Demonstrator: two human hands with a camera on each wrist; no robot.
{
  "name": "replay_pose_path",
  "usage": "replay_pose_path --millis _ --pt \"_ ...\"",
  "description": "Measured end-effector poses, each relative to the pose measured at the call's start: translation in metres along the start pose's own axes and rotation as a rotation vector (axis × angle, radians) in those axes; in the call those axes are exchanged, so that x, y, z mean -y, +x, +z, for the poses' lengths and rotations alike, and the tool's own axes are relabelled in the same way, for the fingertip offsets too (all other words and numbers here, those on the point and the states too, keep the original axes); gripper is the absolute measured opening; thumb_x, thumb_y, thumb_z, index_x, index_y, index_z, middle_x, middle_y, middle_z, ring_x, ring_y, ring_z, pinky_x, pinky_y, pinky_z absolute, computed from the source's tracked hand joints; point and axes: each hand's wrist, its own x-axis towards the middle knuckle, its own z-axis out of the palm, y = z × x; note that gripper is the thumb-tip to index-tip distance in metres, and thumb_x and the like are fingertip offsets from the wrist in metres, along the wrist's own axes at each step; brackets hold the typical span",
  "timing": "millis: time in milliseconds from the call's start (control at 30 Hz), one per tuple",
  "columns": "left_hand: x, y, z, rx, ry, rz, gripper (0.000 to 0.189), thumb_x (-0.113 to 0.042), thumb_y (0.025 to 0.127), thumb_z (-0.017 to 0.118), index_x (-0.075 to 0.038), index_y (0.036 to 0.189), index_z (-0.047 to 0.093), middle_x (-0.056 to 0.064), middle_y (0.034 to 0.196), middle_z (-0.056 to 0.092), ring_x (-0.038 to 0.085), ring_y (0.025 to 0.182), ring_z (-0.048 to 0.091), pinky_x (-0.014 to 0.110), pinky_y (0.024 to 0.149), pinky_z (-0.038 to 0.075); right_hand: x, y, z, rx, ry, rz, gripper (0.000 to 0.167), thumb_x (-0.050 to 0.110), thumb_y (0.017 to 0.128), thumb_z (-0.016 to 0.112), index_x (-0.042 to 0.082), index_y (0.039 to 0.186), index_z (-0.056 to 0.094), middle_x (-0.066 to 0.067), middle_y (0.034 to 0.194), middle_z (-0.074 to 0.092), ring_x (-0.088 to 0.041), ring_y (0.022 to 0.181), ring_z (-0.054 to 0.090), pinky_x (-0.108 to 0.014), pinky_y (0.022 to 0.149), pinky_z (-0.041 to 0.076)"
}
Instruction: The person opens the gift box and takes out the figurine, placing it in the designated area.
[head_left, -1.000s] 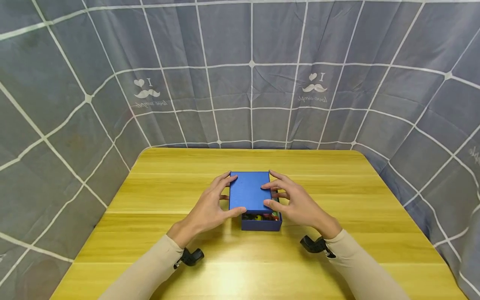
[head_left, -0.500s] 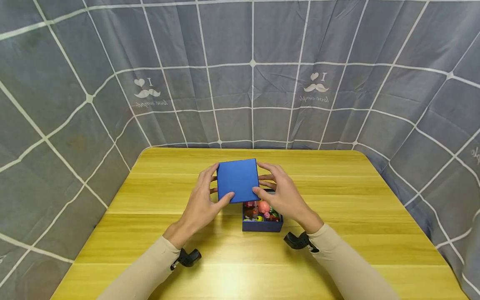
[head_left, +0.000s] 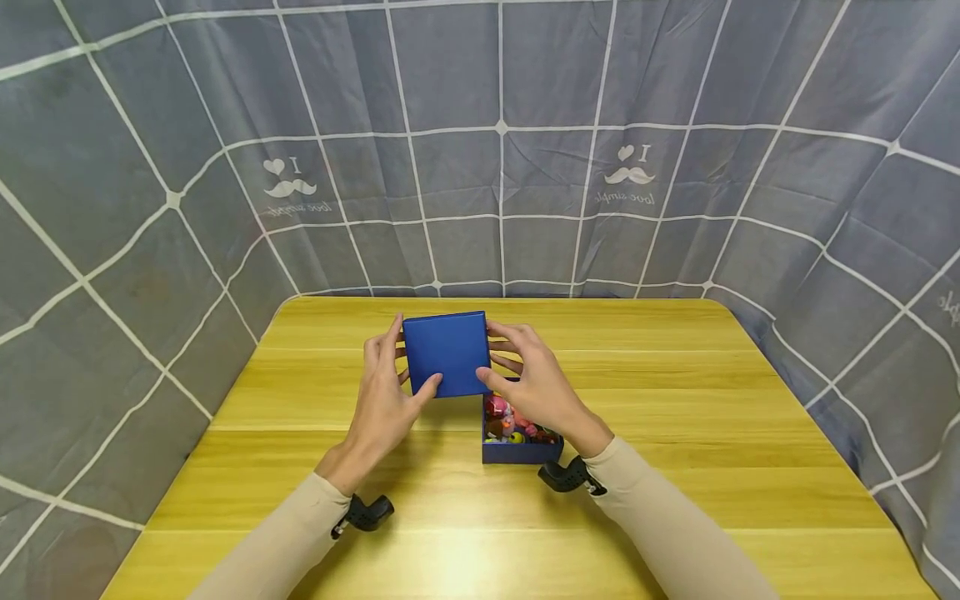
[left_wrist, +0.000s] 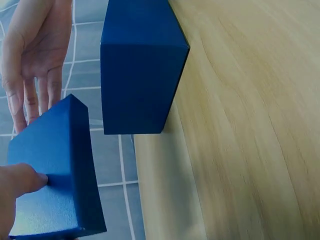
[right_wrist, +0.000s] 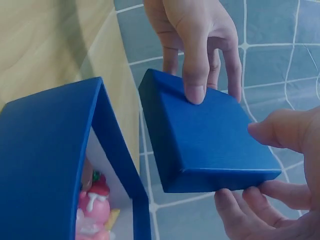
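A square blue box lid (head_left: pixel 447 354) is up off the table, tilted with its top face toward the head camera. My left hand (head_left: pixel 382 404) grips its left side, the thumb pressed on the top face, as the left thumb (left_wrist: pixel 22 181) in the left wrist view also shows. My right hand (head_left: pixel 540 387) holds the opposite side, its thumb at the near edge and its fingers (right_wrist: pixel 230 212) along the side wall. The open blue box (head_left: pixel 522 452) stands on the table below my right hand. Small colourful toys (head_left: pixel 501 421) lie inside it, partly hidden by that hand.
The wooden table (head_left: pixel 637 492) carries the box near its middle. A grey curtain (head_left: pixel 457 175) with white grid lines hangs behind and on both sides of the table. Black wrist camera mounts (head_left: pixel 566 475) sit under both sleeves.
The lid has come up off the box and moved left and away in both hands, tilting its top toward the head camera. The toys inside the box have come into view.
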Motion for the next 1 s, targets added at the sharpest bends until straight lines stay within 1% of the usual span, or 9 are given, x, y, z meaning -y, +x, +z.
replay_pose_path --millis 67,233,333,400,533,667,833,1000 --pt "0.002 0.000 -0.001 -0.017 0.010 0.007 0.110 -0.006 0.100 0.092 -0.011 0.187 0.024 0.031 0.166 0.041 0.051 0.149 0.060 0.065 0.114 0.063 0.000 0.002 0.002 0.007 0.003 -0.002 0.073 0.009 0.110 0.082 0.000 0.174 0.049 -0.024 0.166 0.052 -0.045 0.156 0.062 -0.063 0.123 0.058" --pt "0.007 0.000 -0.006 -0.054 0.014 0.032 0.106 -0.004 0.098 0.093 -0.008 0.184 0.029 0.031 0.165 0.042 0.052 0.154 0.058 0.065 0.119 0.061 0.000 0.005 0.008 0.022 -0.027 0.004 0.072 0.014 0.110 0.082 0.004 0.174 0.050 -0.020 0.169 0.054 -0.044 0.158 0.060 -0.055 0.121 0.062" --pt "0.011 0.000 -0.008 -0.063 -0.001 0.046 0.102 -0.003 0.098 0.092 -0.006 0.181 0.033 0.029 0.167 0.043 0.051 0.157 0.057 0.065 0.121 0.059 -0.003 0.006 0.011 0.034 -0.030 0.020 0.073 0.014 0.111 0.082 0.004 0.175 0.049 -0.021 0.171 0.054 -0.046 0.159 0.059 -0.052 0.120 0.063" --pt "0.013 0.000 -0.009 -0.070 -0.008 0.053 0.099 -0.003 0.098 0.093 -0.006 0.179 0.036 0.027 0.168 0.045 0.050 0.157 0.058 0.066 0.122 0.059 -0.004 0.006 0.013 0.041 -0.019 0.032 0.073 0.014 0.111 0.082 0.003 0.175 0.048 -0.022 0.172 0.054 -0.047 0.160 0.058 -0.053 0.121 0.062" --pt "0.018 -0.001 -0.013 -0.076 0.002 0.047 0.097 -0.006 0.097 0.094 -0.005 0.177 0.037 0.026 0.169 0.047 0.050 0.153 0.062 0.065 0.122 0.059 -0.004 0.007 0.017 0.054 -0.005 0.051 0.075 0.014 0.111 0.081 0.004 0.176 0.046 -0.019 0.177 0.051 -0.044 0.162 0.058 -0.056 0.124 0.060" --pt "0.024 -0.002 -0.016 -0.056 0.005 0.020 0.100 -0.009 0.098 0.093 -0.007 0.179 0.036 0.026 0.167 0.047 0.052 0.150 0.064 0.063 0.123 0.059 -0.006 0.007 0.020 0.077 -0.007 0.057 0.080 0.014 0.111 0.081 0.007 0.180 0.041 -0.017 0.181 0.048 -0.043 0.162 0.058 -0.056 0.127 0.058" --pt "0.032 -0.005 -0.020 -0.014 0.018 -0.008 0.095 -0.010 0.101 0.091 -0.007 0.180 0.038 0.028 0.164 0.046 0.053 0.151 0.061 0.060 0.128 0.055 -0.010 0.008 0.024 0.119 -0.056 0.045 0.084 0.015 0.111 0.082 0.010 0.182 0.037 -0.020 0.176 0.053 -0.046 0.159 0.061 -0.056 0.126 0.058" --pt "0.039 -0.009 -0.024 0.017 0.025 -0.035 0.090 -0.011 0.101 0.091 -0.003 0.176 0.041 0.029 0.166 0.045 0.053 0.152 0.060 0.059 0.128 0.055 -0.012 0.009 0.027 0.167 -0.126 0.024 0.081 0.016 0.111 0.082 0.007 0.181 0.040 -0.017 0.179 0.052 -0.039 0.161 0.060 -0.053 0.128 0.057"
